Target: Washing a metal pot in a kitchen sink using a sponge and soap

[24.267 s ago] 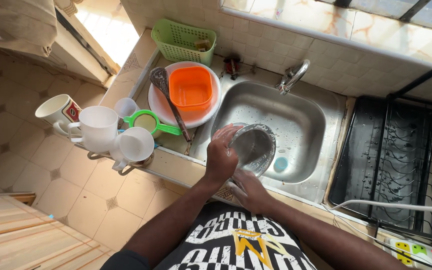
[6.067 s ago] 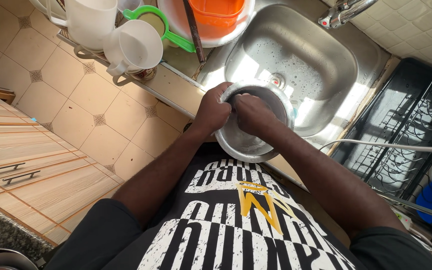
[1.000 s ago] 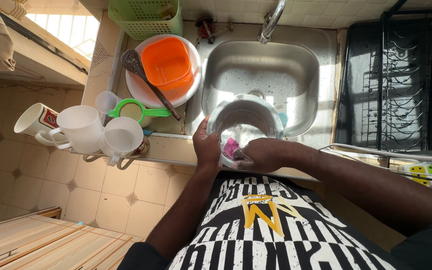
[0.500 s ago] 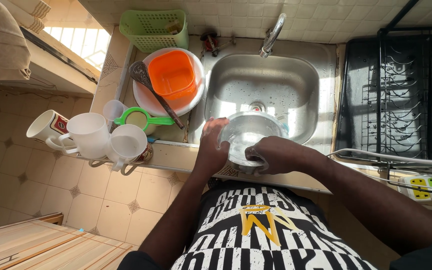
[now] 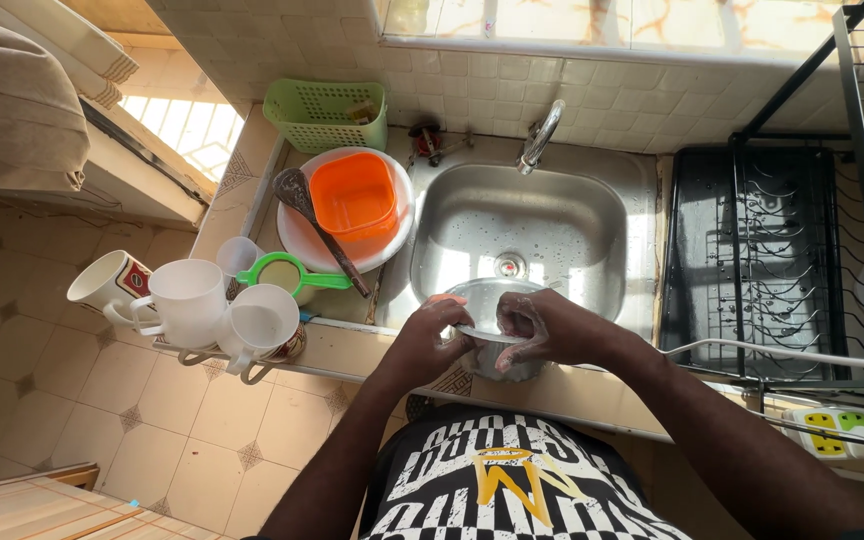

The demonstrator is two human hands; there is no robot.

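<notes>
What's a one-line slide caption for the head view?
Both hands, left hand and right hand, grip a soapy steel bowl over the sink, mugs stacked alongside.

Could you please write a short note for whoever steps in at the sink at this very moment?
Left hand grips the near rim of the metal bowl, held over the front edge of the sink.
Right hand, soapy, is on the bowl's rim opposite.
Done: bowl lathered; suds show on the hand.
Left: the bowl looks unrinsed; the tap shows no water. White mugs, the orange container on its plate and a ladle wait on the left counter.
</notes>
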